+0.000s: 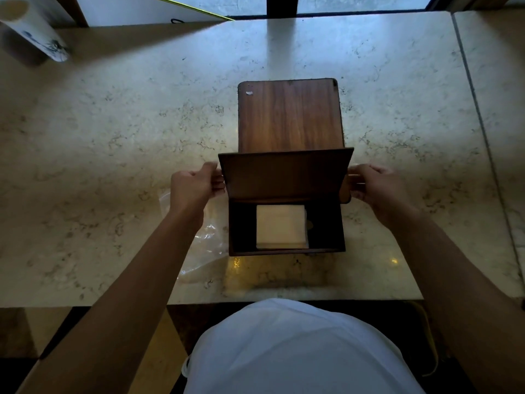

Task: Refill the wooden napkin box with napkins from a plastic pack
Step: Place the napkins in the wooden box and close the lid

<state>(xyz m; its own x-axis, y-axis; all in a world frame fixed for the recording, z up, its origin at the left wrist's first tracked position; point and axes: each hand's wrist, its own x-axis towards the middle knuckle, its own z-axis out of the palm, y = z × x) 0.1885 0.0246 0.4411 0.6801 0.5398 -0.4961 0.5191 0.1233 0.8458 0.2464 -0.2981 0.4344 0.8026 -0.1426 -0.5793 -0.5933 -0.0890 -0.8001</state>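
The wooden napkin box (287,253) stands near the front edge of the marble table, open on top. A white stack of napkins (281,230) lies inside, with dark gaps on both sides. Its hinged lid (285,173) is raised at a slant over the back of the box. My left hand (196,184) grips the lid's left edge and my right hand (375,186) grips its right edge. A crumpled clear plastic pack (204,245) lies flat on the table just left of the box, partly under my left forearm.
A flat wooden board (289,115) lies behind the box. A white cup with a dark print (34,35) stands at the far left corner. A seam in the marble table (483,137) runs down the right side. A window frame is beyond the table.
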